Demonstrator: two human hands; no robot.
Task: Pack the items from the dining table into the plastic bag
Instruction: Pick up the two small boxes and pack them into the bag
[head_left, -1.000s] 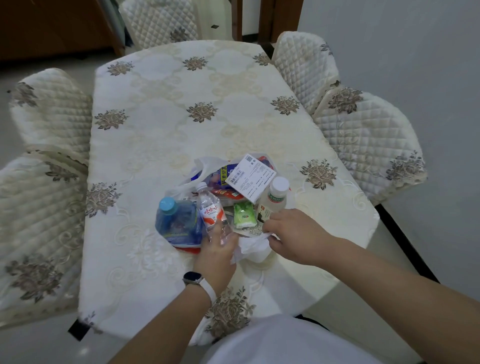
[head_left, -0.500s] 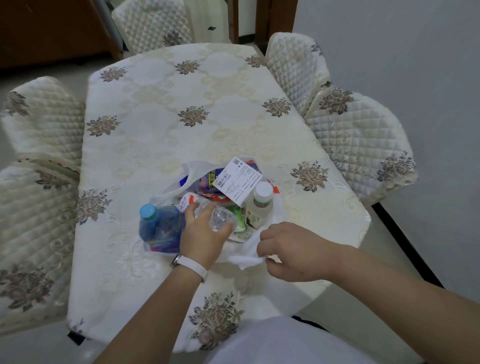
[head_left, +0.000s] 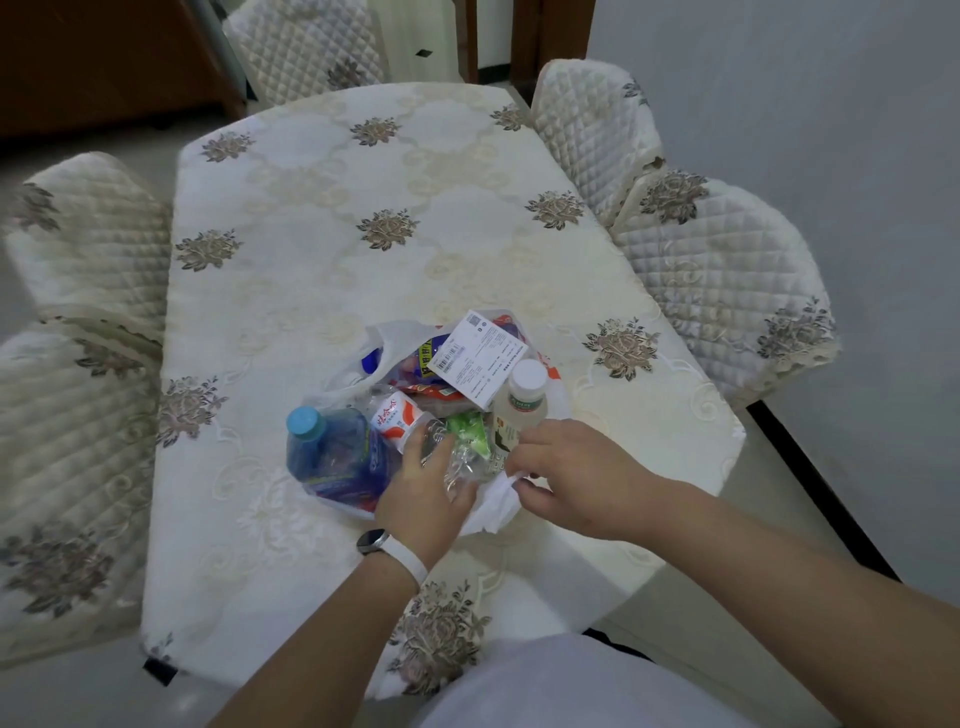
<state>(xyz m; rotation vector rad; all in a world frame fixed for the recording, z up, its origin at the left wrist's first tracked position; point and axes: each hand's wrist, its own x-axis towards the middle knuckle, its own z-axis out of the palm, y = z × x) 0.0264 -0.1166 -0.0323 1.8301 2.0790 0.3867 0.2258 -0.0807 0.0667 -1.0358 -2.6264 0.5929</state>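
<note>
A white plastic bag lies open on the near part of the dining table. Inside it are a blue bottle with a light blue cap, a clear bottle with a red and white label, a green packet, a white-capped bottle, a white box with barcodes and colourful packets. My left hand, with a watch on its wrist, grips the lower end of the clear bottle. My right hand pinches the bag's white near edge.
Quilted cream chairs stand around the table: two on the left, two on the right, one at the far end. A grey wall runs along the right. The table's near edge is right in front of my body.
My left hand drew back toward me along the clear bottle, which now lies tilted between the blue bottle and green packet. My right hand stays pinching the bag's edge.
</note>
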